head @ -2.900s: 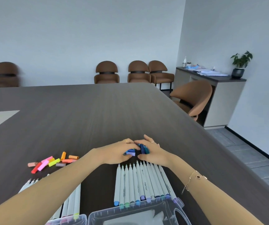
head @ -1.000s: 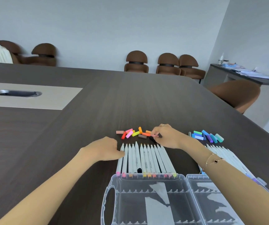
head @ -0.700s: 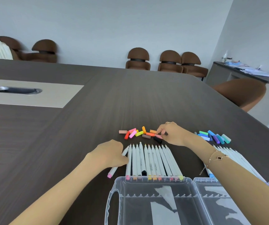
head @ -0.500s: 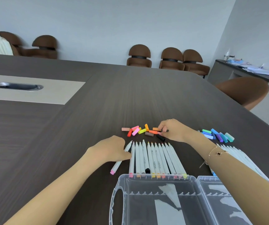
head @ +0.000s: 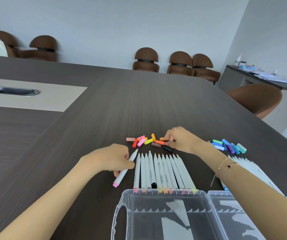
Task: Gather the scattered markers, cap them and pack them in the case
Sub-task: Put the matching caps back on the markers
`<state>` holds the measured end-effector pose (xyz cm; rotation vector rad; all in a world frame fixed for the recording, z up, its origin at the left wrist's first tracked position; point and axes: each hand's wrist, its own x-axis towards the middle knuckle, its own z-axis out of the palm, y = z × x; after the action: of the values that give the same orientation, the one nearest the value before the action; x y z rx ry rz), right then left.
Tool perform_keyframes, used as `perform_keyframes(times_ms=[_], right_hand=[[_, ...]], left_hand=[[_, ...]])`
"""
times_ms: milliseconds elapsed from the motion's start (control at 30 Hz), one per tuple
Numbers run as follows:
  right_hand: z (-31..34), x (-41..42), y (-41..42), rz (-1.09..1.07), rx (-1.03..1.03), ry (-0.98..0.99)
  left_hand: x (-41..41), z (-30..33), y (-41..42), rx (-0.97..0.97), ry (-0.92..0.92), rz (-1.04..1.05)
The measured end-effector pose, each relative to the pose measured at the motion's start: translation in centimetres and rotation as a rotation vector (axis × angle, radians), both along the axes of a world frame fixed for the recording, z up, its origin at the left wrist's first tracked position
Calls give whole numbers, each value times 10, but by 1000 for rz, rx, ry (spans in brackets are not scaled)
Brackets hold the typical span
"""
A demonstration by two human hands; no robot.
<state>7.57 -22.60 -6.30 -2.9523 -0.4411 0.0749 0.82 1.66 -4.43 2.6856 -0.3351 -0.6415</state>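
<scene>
Two hands work on your worktop (head: 104, 122): your left hand (head: 110, 159) grips a pink-ended marker (head: 124, 168) beside the marker row (head: 163, 170) before the open case (head: 165, 215), while your right hand (head: 180, 139) pinches among the warm-coloured caps (head: 146, 141).

we saw a row of uncapped white markers (head: 163, 170) lying side by side on the table, tips pointing away, coloured ends touching the clear plastic case (head: 165, 215), which lay open. one pink-ended marker (head: 124, 170) lay tilted just left of the row. warm-coloured caps (head: 146, 140) sat scattered beyond the tips, blue and green caps (head: 229, 146) well to the right, near more white markers (head: 253, 172).
</scene>
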Motion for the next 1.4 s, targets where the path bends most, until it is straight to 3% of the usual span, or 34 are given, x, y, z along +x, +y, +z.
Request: perform_keyframes(times_ms=[167, 433, 700, 1200, 1300, 1400], right_hand=[[2, 3, 18, 111, 148, -141], [-7, 15, 56, 320, 26, -167], [-2, 39, 62, 217, -46, 31], [8, 45, 80, 228, -229, 43], [6, 37, 69, 219, -119, -17], [7, 22, 55, 192, 171, -31]], left_hand=[[2, -4, 2, -2, 31, 35], [0, -4, 4, 13, 44, 54], [1, -5, 3, 9, 64, 59], [4, -5, 4, -15, 56, 58], [5, -6, 4, -24, 42, 58], [7, -9, 6, -40, 28, 38]])
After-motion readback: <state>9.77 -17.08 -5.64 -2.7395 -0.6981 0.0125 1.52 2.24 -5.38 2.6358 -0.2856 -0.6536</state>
